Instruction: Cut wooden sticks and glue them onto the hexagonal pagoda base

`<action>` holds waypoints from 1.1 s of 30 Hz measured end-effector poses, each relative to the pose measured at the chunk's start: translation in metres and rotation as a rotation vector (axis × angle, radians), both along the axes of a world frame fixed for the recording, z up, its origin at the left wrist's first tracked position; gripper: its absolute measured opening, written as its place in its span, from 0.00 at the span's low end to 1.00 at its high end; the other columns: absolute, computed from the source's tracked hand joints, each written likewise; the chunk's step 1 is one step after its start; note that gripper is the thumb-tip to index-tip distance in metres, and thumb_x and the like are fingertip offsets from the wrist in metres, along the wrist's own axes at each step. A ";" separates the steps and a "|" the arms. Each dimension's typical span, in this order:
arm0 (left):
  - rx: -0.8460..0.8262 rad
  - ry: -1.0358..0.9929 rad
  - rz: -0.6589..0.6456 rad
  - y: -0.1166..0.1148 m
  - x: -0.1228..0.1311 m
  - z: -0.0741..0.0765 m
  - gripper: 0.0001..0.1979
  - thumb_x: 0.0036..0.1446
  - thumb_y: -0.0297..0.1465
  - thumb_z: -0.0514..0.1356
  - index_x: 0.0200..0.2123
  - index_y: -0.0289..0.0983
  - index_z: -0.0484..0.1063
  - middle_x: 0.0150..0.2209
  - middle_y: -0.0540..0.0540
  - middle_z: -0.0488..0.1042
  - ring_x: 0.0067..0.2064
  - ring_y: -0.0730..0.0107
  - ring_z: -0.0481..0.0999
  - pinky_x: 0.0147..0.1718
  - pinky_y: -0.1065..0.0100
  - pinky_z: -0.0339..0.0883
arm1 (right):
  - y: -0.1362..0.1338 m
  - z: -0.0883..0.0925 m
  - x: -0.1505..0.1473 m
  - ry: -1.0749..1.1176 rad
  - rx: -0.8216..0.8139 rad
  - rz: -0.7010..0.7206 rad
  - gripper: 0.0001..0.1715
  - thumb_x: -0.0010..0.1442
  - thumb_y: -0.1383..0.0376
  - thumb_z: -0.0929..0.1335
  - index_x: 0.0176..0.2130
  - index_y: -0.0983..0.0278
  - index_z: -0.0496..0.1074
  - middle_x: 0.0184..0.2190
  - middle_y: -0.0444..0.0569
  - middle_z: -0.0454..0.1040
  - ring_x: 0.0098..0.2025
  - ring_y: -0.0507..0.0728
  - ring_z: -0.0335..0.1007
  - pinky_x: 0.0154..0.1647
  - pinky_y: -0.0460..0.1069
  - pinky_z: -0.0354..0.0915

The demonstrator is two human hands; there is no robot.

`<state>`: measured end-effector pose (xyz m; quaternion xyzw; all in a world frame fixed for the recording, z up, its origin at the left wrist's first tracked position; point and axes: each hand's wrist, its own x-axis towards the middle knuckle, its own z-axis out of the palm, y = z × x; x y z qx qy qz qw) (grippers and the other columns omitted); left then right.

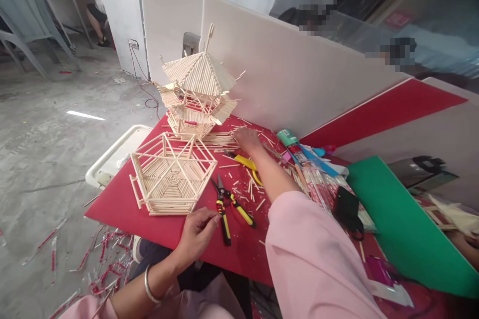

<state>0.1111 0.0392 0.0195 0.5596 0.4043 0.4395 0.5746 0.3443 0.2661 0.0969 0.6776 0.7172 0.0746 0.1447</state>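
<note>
My right hand (246, 139) reaches across the red table (123, 209) to a pile of loose wooden sticks (220, 139) beside the stick-built pagoda roof (198, 92); its fingers are curled down onto the sticks. My left hand (198, 232) rests near the table's front edge, fingers pinched together next to the hexagonal stick base (172, 174) and the yellow-handled cutters (228, 207). What the left fingers pinch is too small to make out.
A yellow tool (247, 163), packets of sticks (318, 179) and a green board (396, 224) lie to the right. White panels (284, 70) stand behind the table. A white chair (116, 152) is at the left; wrappers litter the floor (56, 254).
</note>
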 end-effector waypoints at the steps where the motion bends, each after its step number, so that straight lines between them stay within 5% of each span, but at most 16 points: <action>1: 0.002 0.000 0.002 0.000 0.000 0.000 0.16 0.61 0.40 0.60 0.25 0.38 0.76 0.21 0.49 0.66 0.25 0.70 0.65 0.28 0.68 0.58 | -0.007 0.007 0.003 -0.001 0.029 -0.025 0.16 0.70 0.69 0.62 0.50 0.72 0.74 0.49 0.66 0.77 0.54 0.66 0.73 0.50 0.57 0.68; 5: 0.015 -0.015 0.005 -0.001 -0.003 0.004 0.16 0.62 0.39 0.58 0.27 0.38 0.77 0.21 0.49 0.67 0.25 0.70 0.66 0.29 0.68 0.59 | -0.059 0.040 0.010 0.021 0.165 -0.097 0.23 0.73 0.64 0.55 0.58 0.66 0.69 0.48 0.63 0.79 0.49 0.66 0.77 0.43 0.54 0.67; 8: 0.078 -0.004 0.017 -0.004 -0.004 0.006 0.15 0.61 0.39 0.59 0.27 0.37 0.78 0.22 0.49 0.69 0.26 0.70 0.67 0.30 0.68 0.61 | -0.119 0.056 0.007 0.195 0.324 0.026 0.18 0.72 0.60 0.59 0.51 0.62 0.73 0.38 0.53 0.82 0.40 0.60 0.78 0.38 0.49 0.64; 13: -0.003 0.004 0.056 0.000 0.003 -0.003 0.12 0.57 0.35 0.61 0.39 0.36 0.81 0.33 0.44 0.77 0.32 0.67 0.72 0.30 0.69 0.66 | -0.188 0.045 -0.006 0.235 0.405 0.091 0.17 0.70 0.62 0.61 0.50 0.61 0.76 0.43 0.52 0.82 0.40 0.59 0.78 0.35 0.49 0.63; 23: 0.016 0.037 0.013 0.007 0.002 -0.011 0.10 0.54 0.30 0.60 0.37 0.36 0.80 0.36 0.43 0.77 0.32 0.68 0.74 0.26 0.71 0.68 | -0.159 -0.005 -0.056 0.417 -0.004 -0.078 0.16 0.63 0.53 0.68 0.40 0.58 0.82 0.38 0.47 0.84 0.41 0.58 0.78 0.40 0.47 0.66; 27: 0.136 0.080 0.012 0.007 0.001 -0.008 0.08 0.54 0.26 0.59 0.33 0.36 0.80 0.35 0.43 0.78 0.34 0.66 0.75 0.31 0.69 0.68 | -0.153 -0.019 -0.072 0.384 -0.014 -0.124 0.13 0.61 0.60 0.68 0.40 0.61 0.81 0.39 0.52 0.83 0.44 0.60 0.78 0.43 0.48 0.65; 33: 0.181 0.108 -0.006 0.008 0.001 -0.009 0.09 0.56 0.25 0.58 0.33 0.35 0.79 0.35 0.42 0.78 0.33 0.67 0.75 0.31 0.69 0.67 | -0.142 -0.030 -0.058 0.409 -0.025 -0.248 0.16 0.56 0.64 0.69 0.44 0.64 0.80 0.42 0.54 0.82 0.46 0.61 0.77 0.43 0.48 0.66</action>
